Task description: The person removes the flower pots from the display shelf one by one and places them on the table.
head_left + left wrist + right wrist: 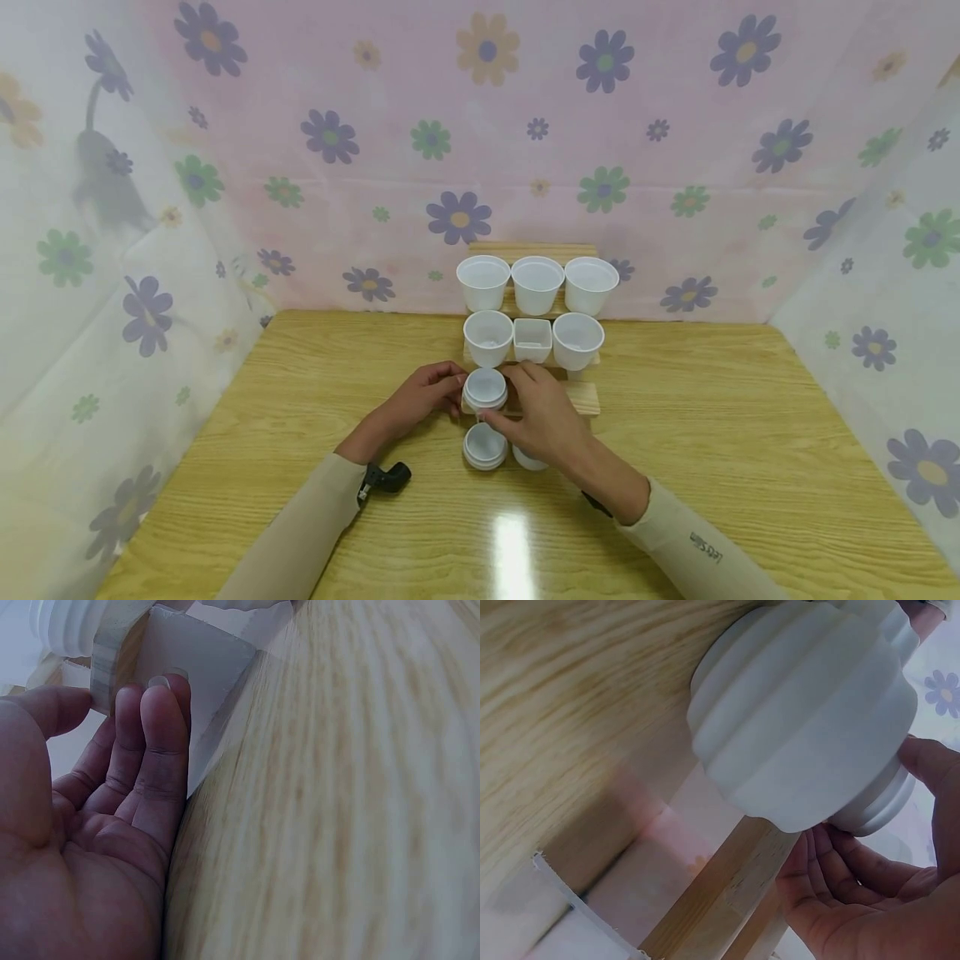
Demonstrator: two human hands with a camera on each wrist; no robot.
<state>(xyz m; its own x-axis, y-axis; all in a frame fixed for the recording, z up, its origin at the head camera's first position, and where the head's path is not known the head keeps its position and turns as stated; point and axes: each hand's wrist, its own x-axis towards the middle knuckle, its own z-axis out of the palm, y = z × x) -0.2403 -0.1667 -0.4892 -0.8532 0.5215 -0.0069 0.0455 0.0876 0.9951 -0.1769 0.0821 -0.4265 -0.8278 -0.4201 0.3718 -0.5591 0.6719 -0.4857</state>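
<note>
A tiered stand with wooden shelves [583, 398] and translucent side panels [206, 671] carries white pots. On its lowest shelf sits a ribbed white pot [485, 388]. My right hand [551, 421] holds this pot, thumb at its front and fingers behind; in the right wrist view a nearer ribbed pot [802, 712] partly hides the grip. At the shelf's left end, my left hand [423, 400] rests with relaxed fingers, the thumb touching the wooden end and the fingertips by the side panel. Two more pots stand on the table before the stand, one ribbed [484, 447], the other [531, 458] partly covered by my right hand.
Higher up are three round pots [537, 283] in a row, then two round pots [577, 340] flanking a square pot [532, 340]. The wood-grain table [712, 433] meets flowered cloth [390, 242] at the back and sides.
</note>
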